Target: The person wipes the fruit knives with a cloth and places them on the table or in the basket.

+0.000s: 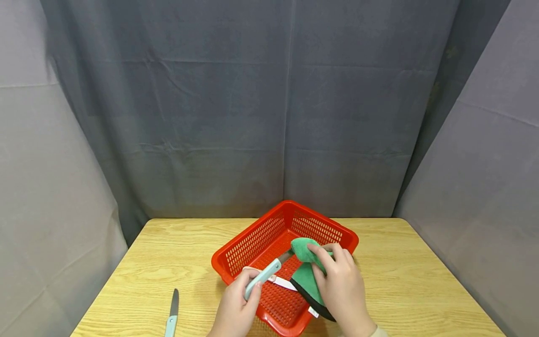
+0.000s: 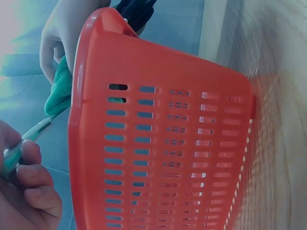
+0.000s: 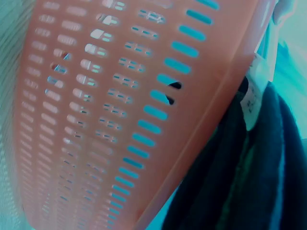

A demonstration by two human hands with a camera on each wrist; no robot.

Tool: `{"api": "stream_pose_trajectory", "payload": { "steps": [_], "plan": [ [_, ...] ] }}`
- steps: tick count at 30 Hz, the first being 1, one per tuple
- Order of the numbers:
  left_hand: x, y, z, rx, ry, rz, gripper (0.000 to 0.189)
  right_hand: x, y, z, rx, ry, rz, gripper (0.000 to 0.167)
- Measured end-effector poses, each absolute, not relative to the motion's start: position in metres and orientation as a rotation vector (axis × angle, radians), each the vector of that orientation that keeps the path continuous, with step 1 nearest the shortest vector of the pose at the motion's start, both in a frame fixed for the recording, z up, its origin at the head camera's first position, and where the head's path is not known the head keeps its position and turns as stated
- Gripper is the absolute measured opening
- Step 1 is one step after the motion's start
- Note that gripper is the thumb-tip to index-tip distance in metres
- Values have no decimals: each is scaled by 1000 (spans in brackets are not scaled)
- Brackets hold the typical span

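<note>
My left hand (image 1: 238,302) grips the pale blue handle of a knife (image 1: 265,275) above the red basket (image 1: 236,243). A green cloth (image 1: 304,249) with a black edge covers the end of the knife's blade, and the fingers of my right hand (image 1: 342,283) hold it there. The rest of the cloth hangs down over the basket's near right rim. In the left wrist view the cloth (image 2: 61,91) meets the blade near the basket's top edge. Inside the basket lies another utensil (image 1: 283,282) with a white handle, partly hidden by the knife and the cloth.
A second knife (image 1: 174,304) with a pale blue handle lies on the wooden table (image 1: 139,276), left of the basket. Its handle runs out of the head view. A dark grey curtain (image 1: 210,117) hangs behind the table, with lighter cloth at both sides.
</note>
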State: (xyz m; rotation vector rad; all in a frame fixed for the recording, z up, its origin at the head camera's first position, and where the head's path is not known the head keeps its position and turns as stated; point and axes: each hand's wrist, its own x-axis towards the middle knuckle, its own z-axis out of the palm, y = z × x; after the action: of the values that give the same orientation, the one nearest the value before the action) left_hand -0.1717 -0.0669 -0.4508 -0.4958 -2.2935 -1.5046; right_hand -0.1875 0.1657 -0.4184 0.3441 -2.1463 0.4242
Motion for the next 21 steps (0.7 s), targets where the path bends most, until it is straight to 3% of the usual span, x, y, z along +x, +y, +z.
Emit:
{"api": "stream_pose_trajectory", "payload": {
  "steps": [21],
  "plan": [
    [-174,-68,-453,-446,-2299,-1479,21,-187,174,-415,313,-2082,455,52]
  ]
}}
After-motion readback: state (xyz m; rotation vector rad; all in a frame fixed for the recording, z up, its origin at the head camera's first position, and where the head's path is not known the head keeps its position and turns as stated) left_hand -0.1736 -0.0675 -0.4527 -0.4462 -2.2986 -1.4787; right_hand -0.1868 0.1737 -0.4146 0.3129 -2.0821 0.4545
